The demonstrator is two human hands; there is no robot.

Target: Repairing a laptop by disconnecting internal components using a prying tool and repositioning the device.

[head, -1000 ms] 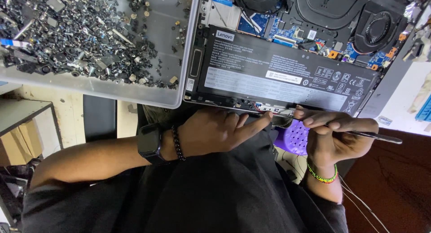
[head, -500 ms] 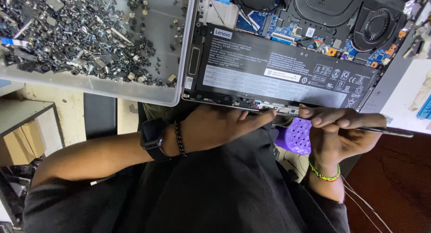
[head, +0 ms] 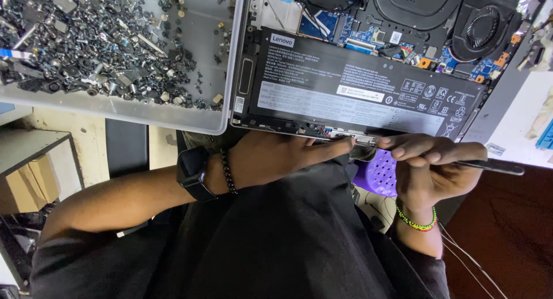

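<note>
Centrally, an opened laptop (head: 368,63) fills the upper middle and upper right of the frame, its bottom cover off. A long black battery (head: 357,92) lies across it, with two fans (head: 484,25) and blue circuit boards above. The left hand (head: 282,155) comes in from the lower left and rests against the laptop's near edge at mid frame; its fingers (head: 331,149) are stretched out close together, the tips touching a small metal part at that edge. A black watch (head: 193,172) and a dark bead bracelet (head: 228,171) sit on that wrist. The right hand (head: 432,166), right of centre, has its fingers pinched around a thin dark tool (head: 495,166), which runs out level toward the right edge of the frame; its working tip is hidden behind the fingers. A multicoloured bead bracelet (head: 416,221) circles the right wrist. At upper left, just beside the laptop, a clear tray (head: 115,109) holds a heap of small screws (head: 98,40) and metal bits. A purple perforated object (head: 377,175) shows below the hands, partly hidden.
</note>
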